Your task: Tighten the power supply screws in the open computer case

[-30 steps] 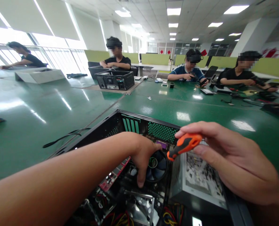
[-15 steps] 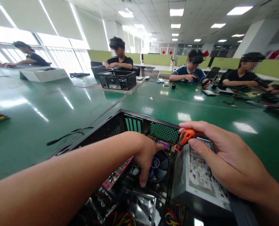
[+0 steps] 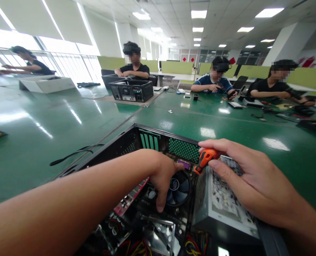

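My left hand (image 3: 163,177) reaches into an open black computer case (image 3: 136,125). Its thumb and fingers span the left side of the round cooling fan (image 3: 178,188), gripping its edge; some fingertips are hidden behind the fan. In my right hand (image 3: 243,174) is an orange-and-black screwdriver (image 3: 206,160), pinched between thumb and fingers. Only the handle shows, tilted above the metal power supply (image 3: 227,199); the shaft cannot be made out. A red circuit card (image 3: 128,199) lies left of the fan, and a purple connector (image 3: 183,164) sits behind it.
Coloured cables (image 3: 195,243) and a metal bracket (image 3: 160,234) lie in the near part of the case. A black cable (image 3: 72,154) rests on the green table (image 3: 104,142). Across it, several people work beside another computer case (image 3: 131,90) and a white box (image 3: 47,84).
My right hand has shifted slightly left with the screwdriver, now closer to the fan. My left hand stays at the fan. The whole view has drifted a little.
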{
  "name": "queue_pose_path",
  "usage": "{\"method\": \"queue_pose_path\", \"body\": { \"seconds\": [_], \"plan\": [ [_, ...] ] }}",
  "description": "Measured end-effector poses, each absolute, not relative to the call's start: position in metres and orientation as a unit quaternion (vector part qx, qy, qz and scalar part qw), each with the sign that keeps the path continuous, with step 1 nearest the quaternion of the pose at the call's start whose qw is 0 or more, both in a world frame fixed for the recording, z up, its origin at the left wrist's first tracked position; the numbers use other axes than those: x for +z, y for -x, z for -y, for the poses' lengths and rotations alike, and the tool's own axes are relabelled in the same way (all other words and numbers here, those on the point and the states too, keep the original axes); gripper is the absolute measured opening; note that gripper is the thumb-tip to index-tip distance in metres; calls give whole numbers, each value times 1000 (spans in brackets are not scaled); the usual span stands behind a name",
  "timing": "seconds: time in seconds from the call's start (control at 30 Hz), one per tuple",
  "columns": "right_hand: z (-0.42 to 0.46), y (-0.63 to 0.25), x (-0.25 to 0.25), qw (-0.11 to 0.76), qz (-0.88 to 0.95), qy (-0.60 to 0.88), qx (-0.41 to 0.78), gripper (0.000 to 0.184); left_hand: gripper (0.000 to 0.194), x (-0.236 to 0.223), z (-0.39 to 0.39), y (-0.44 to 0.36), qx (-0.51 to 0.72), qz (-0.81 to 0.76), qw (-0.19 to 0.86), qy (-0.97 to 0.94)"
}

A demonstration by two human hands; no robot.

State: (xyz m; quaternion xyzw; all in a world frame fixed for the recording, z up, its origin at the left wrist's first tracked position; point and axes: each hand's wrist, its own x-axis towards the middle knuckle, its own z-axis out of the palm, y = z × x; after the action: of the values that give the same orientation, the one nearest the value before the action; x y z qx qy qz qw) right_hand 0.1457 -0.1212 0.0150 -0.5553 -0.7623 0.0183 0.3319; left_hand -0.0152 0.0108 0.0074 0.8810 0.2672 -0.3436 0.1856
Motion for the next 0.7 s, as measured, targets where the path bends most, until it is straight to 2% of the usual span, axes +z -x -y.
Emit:
{"method": "queue_pose_path", "body": {
  "seconds": [0.17, 0.3, 0.53, 0.7],
  "plan": [
    [120, -144, 16, 340, 733, 588, 11, 21, 133, 6, -11, 15, -348, -271, 185, -878],
    [120, -144, 17, 340, 734, 588, 15, 20, 132, 6, -10, 14, -354, -268, 182, -878],
    [122, -145, 16, 332, 748, 574, 20, 33, 132, 13, -7, 13, -377, -260, 156, -875],
    [122, -145, 14, 328, 756, 567, 25, 31, 134, 11, -8, 13, -369, -263, 171, -875]
  ]
}}
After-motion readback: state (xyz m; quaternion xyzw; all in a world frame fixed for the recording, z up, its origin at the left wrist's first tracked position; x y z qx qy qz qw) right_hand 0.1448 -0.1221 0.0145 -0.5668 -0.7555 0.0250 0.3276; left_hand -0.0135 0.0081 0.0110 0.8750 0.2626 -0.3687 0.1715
